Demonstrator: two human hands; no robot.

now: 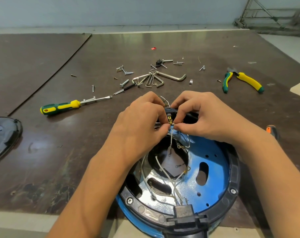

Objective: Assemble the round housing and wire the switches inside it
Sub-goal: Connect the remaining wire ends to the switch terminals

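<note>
Head view: pinching the tip of a white wire (171, 138) between curled fingers (160, 117) of left hand (142, 121) and right hand (202, 117), right at the switch (170, 117) on the far rim of the round housing (214, 169). Lying open side up at the tabletop's (60, 152) near edge. Beyond, well apart: screwdriver (63, 107), hex keys (156, 78), pliers (245, 79).

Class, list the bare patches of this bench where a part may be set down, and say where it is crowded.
Bare: between the screwdriver, the black cover and the housing; the far bench beyond the red scrap. Crowded: the middle, with screws, hex keys and pliers.
</note>
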